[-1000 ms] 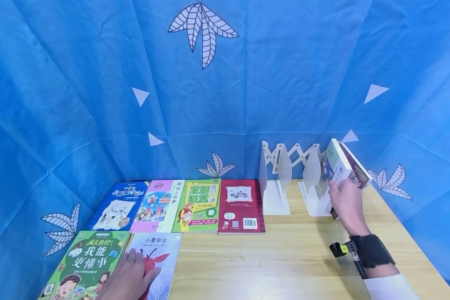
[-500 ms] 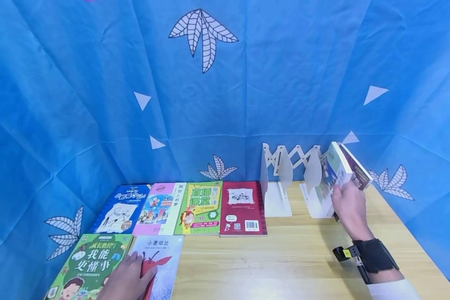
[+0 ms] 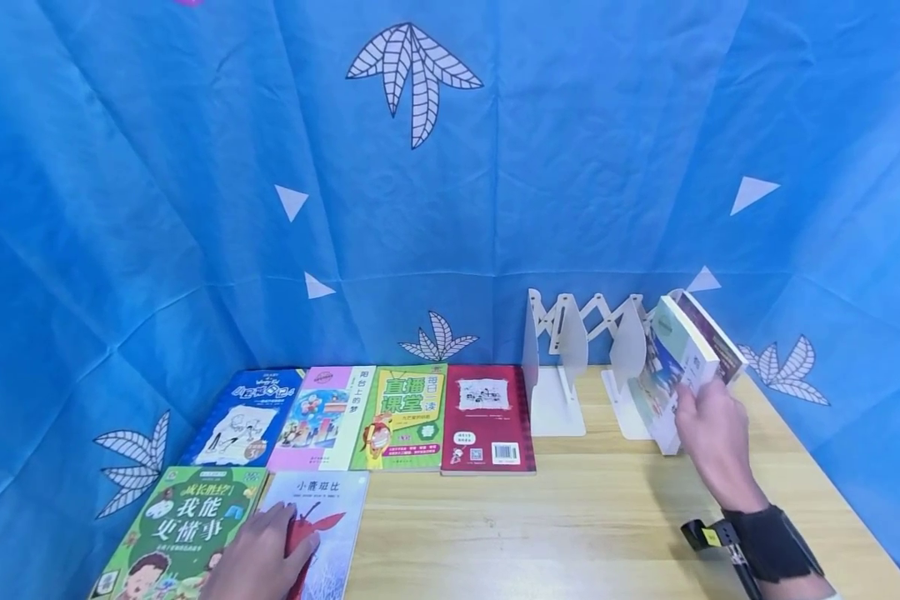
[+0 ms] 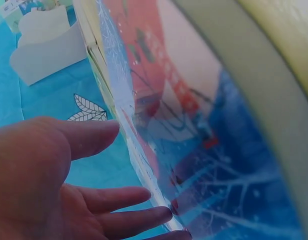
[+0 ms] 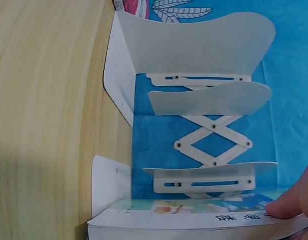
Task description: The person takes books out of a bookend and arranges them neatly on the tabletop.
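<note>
In the head view my right hand [image 3: 716, 442] grips a thick book [image 3: 667, 375] with a white spine and a green-and-blue picture cover, tilted at the right end of a white folding bookend [image 3: 558, 408]. Behind it leans a dark red book [image 3: 712, 337]. The right wrist view shows my thumb [image 5: 289, 205] on the white edge of that thick book [image 5: 164, 218]. At the front left, my left hand [image 3: 258, 554] rests on a pale book [image 3: 337, 529] with a red deer drawing. Its fingers [image 4: 124, 222] lie loosely extended along the cover in the left wrist view.
On the wooden table [image 3: 532, 533] lie a green book [image 3: 180, 533], a blue one [image 3: 243, 417], a pink one [image 3: 322, 417], a yellow-green one [image 3: 401, 417] and a red one [image 3: 487, 417]. A blue curtain [image 3: 450, 208] hangs close behind.
My right hand has drawn the white-spined book forward and a little right, partly away from the bookend. The left hand stays on the pale book. The head view has shifted slightly.
</note>
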`<state>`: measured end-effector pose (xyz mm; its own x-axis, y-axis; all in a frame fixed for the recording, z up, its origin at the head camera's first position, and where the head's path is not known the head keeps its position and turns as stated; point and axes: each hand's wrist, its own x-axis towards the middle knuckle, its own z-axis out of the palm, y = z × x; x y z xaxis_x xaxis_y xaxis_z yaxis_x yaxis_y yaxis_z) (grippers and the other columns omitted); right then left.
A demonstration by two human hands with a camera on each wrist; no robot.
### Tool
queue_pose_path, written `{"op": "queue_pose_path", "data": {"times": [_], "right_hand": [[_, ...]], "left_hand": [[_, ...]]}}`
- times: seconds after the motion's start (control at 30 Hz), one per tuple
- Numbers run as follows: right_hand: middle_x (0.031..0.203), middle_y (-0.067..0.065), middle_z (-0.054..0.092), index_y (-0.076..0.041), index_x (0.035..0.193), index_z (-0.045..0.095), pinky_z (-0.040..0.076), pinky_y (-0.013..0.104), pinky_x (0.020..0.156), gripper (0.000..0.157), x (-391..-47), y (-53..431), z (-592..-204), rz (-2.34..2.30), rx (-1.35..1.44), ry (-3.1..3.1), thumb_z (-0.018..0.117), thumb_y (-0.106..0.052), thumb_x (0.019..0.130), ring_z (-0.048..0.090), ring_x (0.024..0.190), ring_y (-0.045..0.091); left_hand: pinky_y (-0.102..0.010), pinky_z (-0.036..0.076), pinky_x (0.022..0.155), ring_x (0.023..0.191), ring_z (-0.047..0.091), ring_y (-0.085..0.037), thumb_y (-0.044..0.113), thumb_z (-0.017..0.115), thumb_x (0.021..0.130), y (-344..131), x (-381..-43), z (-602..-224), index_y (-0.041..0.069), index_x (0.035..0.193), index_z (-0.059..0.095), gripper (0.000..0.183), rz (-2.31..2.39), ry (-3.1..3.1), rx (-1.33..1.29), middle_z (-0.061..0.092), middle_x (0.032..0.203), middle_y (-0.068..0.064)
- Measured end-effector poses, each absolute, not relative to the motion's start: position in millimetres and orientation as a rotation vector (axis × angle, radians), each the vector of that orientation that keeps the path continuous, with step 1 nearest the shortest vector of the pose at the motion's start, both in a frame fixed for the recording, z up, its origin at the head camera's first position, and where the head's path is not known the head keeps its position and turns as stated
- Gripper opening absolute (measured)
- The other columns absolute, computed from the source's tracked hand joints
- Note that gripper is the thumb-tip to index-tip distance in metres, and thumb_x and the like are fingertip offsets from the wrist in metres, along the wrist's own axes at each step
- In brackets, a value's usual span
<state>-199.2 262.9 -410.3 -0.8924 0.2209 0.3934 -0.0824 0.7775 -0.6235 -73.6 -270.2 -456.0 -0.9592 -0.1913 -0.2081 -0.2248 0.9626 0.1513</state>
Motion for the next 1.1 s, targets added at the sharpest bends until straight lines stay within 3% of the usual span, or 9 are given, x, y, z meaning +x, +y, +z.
{"op": "queue_pose_path", "data": {"times": [0.2, 0.4, 0.57, 0.83, 0.93, 1.1], "right_hand": [[0.098, 0.041, 0.059, 0.015, 0.114, 0.048, 0.038, 0.033, 0.034, 0.035, -189.0, 264.9, -405.7, 0.881, -0.070, -2.478, 0.045, -0.017, 0.099, 0.063, 0.067, 0.040], [0.107, 0.040, 0.057, 0.009, 0.128, 0.042, 0.049, 0.041, 0.042, 0.039, -175.8, 267.4, -396.5, 0.869, -0.025, -2.428, 0.046, -0.016, 0.099, 0.060, 0.084, 0.051], [0.108, 0.039, 0.057, 0.005, 0.131, 0.041, 0.048, 0.039, 0.039, 0.038, -165.5, 270.8, -387.8, 0.835, 0.019, -2.409, 0.047, -0.012, 0.098, 0.060, 0.083, 0.053], [0.106, 0.041, 0.055, 0.007, 0.129, 0.037, 0.051, 0.055, 0.047, 0.038, -149.1, 275.9, -371.3, 0.804, 0.057, -2.439, 0.050, -0.008, 0.096, 0.057, 0.082, 0.057], [0.108, 0.041, 0.054, 0.005, 0.132, 0.035, 0.052, 0.053, 0.047, 0.041, -143.5, 275.7, -365.9, 0.814, 0.074, -2.455, 0.050, -0.008, 0.097, 0.056, 0.084, 0.057], [0.109, 0.038, 0.055, 0.002, 0.136, 0.032, 0.048, 0.034, 0.038, 0.044, -134.5, 273.4, -354.7, 0.823, 0.126, -2.498, 0.050, -0.011, 0.098, 0.058, 0.084, 0.054]], "left_hand": [[-0.058, 0.047, 0.082, 0.090, 0.053, -0.035, 0.052, 0.069, 0.079, -268.3, -75.2, -453.6, -0.009, 0.130, 0.043, 0.084, 0.320, 2.892, -0.352, 0.057, 0.108, -0.025], [-0.064, 0.041, 0.090, 0.103, 0.049, -0.040, 0.051, 0.070, 0.080, -262.6, -76.2, -448.0, -0.007, 0.139, 0.033, 0.090, 0.442, 2.904, -0.346, 0.049, 0.124, -0.028], [-0.065, 0.038, 0.093, 0.112, 0.046, -0.041, 0.053, 0.066, 0.083, -256.7, -74.1, -443.5, -0.001, 0.141, 0.034, 0.086, 0.534, 2.914, -0.300, 0.047, 0.132, -0.026], [-0.064, 0.038, 0.095, 0.118, 0.043, -0.045, 0.060, 0.059, 0.085, -243.0, -71.2, -435.0, 0.005, 0.147, 0.022, 0.092, 0.637, 2.956, -0.326, 0.043, 0.136, -0.029], [-0.059, 0.040, 0.096, 0.119, 0.044, -0.041, 0.058, 0.059, 0.086, -237.6, -68.3, -430.5, 0.007, 0.148, 0.019, 0.089, 0.721, 2.951, -0.303, 0.042, 0.140, -0.024], [-0.044, 0.050, 0.089, 0.120, 0.046, -0.032, 0.061, 0.058, 0.085, -229.1, -64.4, -423.1, 0.015, 0.147, 0.023, 0.085, 0.894, 2.897, -0.260, 0.042, 0.143, -0.016]]}}
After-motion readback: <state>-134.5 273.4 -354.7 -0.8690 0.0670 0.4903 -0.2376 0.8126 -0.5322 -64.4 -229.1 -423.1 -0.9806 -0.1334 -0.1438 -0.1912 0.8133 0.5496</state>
